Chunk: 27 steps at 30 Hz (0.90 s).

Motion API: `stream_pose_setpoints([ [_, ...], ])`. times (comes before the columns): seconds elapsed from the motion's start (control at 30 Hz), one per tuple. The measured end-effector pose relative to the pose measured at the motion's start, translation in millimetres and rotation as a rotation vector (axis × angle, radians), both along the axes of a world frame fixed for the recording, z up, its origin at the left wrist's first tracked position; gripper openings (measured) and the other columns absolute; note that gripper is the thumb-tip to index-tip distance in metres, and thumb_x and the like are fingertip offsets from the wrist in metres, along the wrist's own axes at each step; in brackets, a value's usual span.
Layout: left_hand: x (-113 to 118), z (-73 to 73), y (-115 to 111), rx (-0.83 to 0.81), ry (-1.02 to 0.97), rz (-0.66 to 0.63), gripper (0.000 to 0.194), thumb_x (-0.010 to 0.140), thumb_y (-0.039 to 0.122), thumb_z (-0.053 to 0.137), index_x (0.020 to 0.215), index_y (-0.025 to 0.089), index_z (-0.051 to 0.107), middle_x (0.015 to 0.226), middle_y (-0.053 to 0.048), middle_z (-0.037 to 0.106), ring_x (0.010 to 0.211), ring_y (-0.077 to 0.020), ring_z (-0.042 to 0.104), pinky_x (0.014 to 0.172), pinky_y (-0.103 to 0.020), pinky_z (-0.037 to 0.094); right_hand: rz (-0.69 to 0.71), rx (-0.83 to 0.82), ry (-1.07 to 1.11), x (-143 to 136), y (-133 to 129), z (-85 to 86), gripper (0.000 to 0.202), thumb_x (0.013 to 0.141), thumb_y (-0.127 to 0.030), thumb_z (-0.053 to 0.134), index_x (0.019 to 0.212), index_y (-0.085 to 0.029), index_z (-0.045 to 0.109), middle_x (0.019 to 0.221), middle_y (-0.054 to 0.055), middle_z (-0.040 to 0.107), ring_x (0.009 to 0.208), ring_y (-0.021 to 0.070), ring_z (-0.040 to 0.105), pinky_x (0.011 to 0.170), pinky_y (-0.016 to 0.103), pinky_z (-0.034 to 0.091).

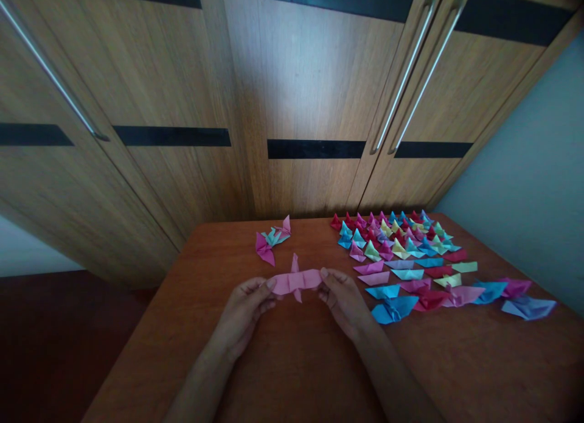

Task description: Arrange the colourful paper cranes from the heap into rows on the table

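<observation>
Between my two hands a pink origami crane is held above the table, its wings spread flat and its narrow ends pointing away from me and toward me. My left hand pinches the left wing tip between thumb and fingers. The right wing tip is gripped the same way by my right hand. Beyond the crane lies a small group of folded paper pieces: a magenta one, a light blue one and a pink one.
Many folded paper boats stand in rows at the table's back right. Flatter folded pieces and winged ones, such as a blue one, lie nearer. Behind the wooden table rises a wooden cabinet; a wall borders the right.
</observation>
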<state>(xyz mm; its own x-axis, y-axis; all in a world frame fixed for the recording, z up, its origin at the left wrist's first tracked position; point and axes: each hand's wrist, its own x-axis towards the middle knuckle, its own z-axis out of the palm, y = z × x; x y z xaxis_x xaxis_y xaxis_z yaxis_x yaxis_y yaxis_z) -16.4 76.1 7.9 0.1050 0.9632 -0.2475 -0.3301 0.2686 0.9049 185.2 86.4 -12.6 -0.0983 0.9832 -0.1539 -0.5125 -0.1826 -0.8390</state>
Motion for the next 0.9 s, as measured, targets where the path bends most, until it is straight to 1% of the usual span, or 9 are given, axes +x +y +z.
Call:
stream_pose_setpoints([
  [0.1,0.5,0.5,0.3,-0.016,-0.01,0.024,0.02,0.069,0.033,0.077,0.073,0.015,0.07,0.073,-0.003,0.07,0.067,-0.0116,0.062,0.065,-0.021,0.049,-0.001,-0.014,0.016,-1.1,0.4,0.9,0.028,0.072,-0.045,0.073,0.072,-0.018,0.067,0.07,0.002,0.066,0.066,0.0122,0.059,0.056,0.02,0.044],
  [0.23,0.9,1.5,0.9,0.008,0.016,-0.018,0.021,0.072,0.036,0.074,0.074,0.015,0.07,0.07,-0.003,0.07,0.064,-0.0113,0.062,0.063,-0.02,0.048,-0.005,-0.034,0.05,-1.7,0.4,2.3,0.029,0.072,-0.046,0.072,0.073,-0.018,0.065,0.072,0.002,0.067,0.067,0.0124,0.061,0.057,0.021,0.045],
  [0.37,0.6,1.5,2.0,-0.001,0.035,-0.014,0.021,0.074,0.037,0.072,0.077,0.016,0.071,0.069,-0.002,0.071,0.063,-0.011,0.063,0.061,-0.02,0.048,-0.004,-0.05,0.09,-1.4,0.3,2.8,0.029,0.073,-0.046,0.072,0.074,-0.018,0.065,0.072,0.0,0.067,0.066,0.0119,0.063,0.057,0.02,0.046],
  [0.53,2.2,0.7,1.7,-0.005,0.068,-0.019,0.025,0.076,0.039,0.069,0.079,0.015,0.07,0.071,-0.004,0.072,0.065,-0.0122,0.064,0.063,-0.021,0.048,-0.003,-0.052,0.095,-2.6,0.2,2.7,0.031,0.075,-0.047,0.07,0.08,-0.017,0.067,0.081,0.003,0.069,0.069,0.013,0.066,0.055,0.02,0.048],
  [0.63,4.2,-1.5,1.0,-0.021,0.06,0.002,0.026,0.077,0.04,0.069,0.082,0.014,0.07,0.074,-0.006,0.071,0.07,-0.0134,0.065,0.064,-0.021,0.049,-0.004,-0.032,0.068,-4.0,-0.5,3.2,0.03,0.076,-0.046,0.069,0.077,-0.017,0.066,0.076,0.002,0.068,0.067,0.0125,0.065,0.055,0.019,0.048],
  [0.7,5.1,-3.0,0.6,-0.018,0.041,0.006,0.023,0.076,0.037,0.07,0.083,0.015,0.069,0.077,-0.004,0.07,0.072,-0.0128,0.064,0.066,-0.021,0.049,-0.02,-0.016,0.023,-4.7,-0.9,3.5,0.029,0.077,-0.045,0.068,0.072,-0.017,0.064,0.071,0.001,0.066,0.064,0.0117,0.064,0.055,0.019,0.048],
  [0.8,5.9,-3.4,-0.4,0.007,0.059,-0.035,0.017,0.075,0.032,0.072,0.084,0.018,0.067,0.083,-0.002,0.068,0.077,-0.0123,0.062,0.071,-0.021,0.05,-0.045,0.009,-0.067,-5.2,-0.9,2.3,0.03,0.078,-0.045,0.067,0.07,-0.017,0.063,0.066,0.0,0.063,0.061,0.0109,0.062,0.054,0.018,0.047],
  [0.9,8.3,-2.3,-2.7,0.029,0.119,-0.136,0.017,0.077,0.031,0.069,0.086,0.017,0.067,0.088,-0.004,0.068,0.083,-0.0146,0.062,0.075,-0.024,0.05,-0.025,0.027,-0.139,-5.8,-0.4,-0.4,0.033,0.079,-0.048,0.065,0.073,-0.016,0.065,0.067,0.001,0.064,0.061,0.0115,0.06,0.054,0.019,0.047],
])
